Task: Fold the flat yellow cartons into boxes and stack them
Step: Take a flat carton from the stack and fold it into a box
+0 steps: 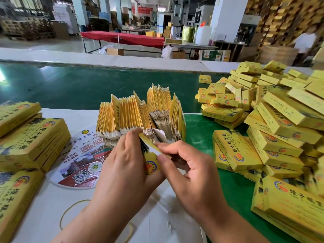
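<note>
hands [157,172] bare | forearms bare | no rings, seemingly

Place: a big factory hall with white square pillars [228,16] and a pale grey floor [43,43].
Near: a shiny dark green belt [78,85] with a long white ledge [87,56] behind it.
Middle: a long table with a red cloth [122,38] on thin dark legs; brown cardboard cartons [114,51] sit under it.
Right: a tall stack of brown wooden pallets [284,18] and a white plastic jug [203,35].
Back: red banners [144,9] on the far wall.
Light: bright, with white glare on the belt.
</note>
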A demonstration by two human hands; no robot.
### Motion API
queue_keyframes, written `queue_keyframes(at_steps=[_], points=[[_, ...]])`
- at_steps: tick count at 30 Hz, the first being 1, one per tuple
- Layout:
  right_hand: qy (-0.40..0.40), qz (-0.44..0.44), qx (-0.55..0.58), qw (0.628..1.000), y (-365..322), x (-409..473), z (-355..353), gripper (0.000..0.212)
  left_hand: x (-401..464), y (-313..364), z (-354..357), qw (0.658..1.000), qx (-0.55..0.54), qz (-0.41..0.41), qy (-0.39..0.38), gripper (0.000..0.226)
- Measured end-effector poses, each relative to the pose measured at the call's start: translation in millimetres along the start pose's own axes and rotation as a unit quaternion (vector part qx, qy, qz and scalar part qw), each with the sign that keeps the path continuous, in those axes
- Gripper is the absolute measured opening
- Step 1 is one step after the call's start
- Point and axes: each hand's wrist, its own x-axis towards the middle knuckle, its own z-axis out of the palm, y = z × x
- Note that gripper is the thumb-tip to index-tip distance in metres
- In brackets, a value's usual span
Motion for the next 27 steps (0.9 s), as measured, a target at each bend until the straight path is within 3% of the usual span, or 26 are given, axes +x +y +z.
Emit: queue_keyframes(at_steps=[7,12,16,18,20,22,24,27], points=[[0.016,-0.025,-0.058,0.998,2.3,-1.6,5.0,0.013,-0.3,-3.8,5.3,1.000,0.025,0.000,0.009,0.063],[0.012,0.056,0.080,0.995,-2.2,-3.1,8.1,0.021,-0.5,1.7,9.2,0.997,-0.062,-0.028,0.044,0.076],[0.023,0.044,0.131,0.990,-5.5,0.7,2.8,0.033,-4.2,9.1,7.0,0.986,-0.162,0.002,0.046,0.081],[0.023,0.040,0.136,0.990,-4.0,3.9,-5.7,0.035,-5.3,11.2,3.7,0.969,-0.248,0.013,0.016,0.072],[0.007,0.043,0.139,0.989,-1.3,7.4,-14.0,0.034,-3.7,11.5,1.4,0.917,-0.398,0.002,-0.023,0.054],[-0.023,0.045,0.132,0.990,1.7,10.6,-20.3,0.032,0.1,8.5,0.7,0.881,-0.473,-0.011,-0.017,0.032],[-0.052,0.042,0.093,0.993,4.7,12.4,-24.3,0.029,4.6,5.7,1.2,0.883,-0.469,-0.017,0.000,0.015],[-0.082,0.060,0.076,0.992,7.8,12.4,-27.7,0.023,7.7,1.7,5.1,0.890,-0.456,-0.035,0.002,0.011]])
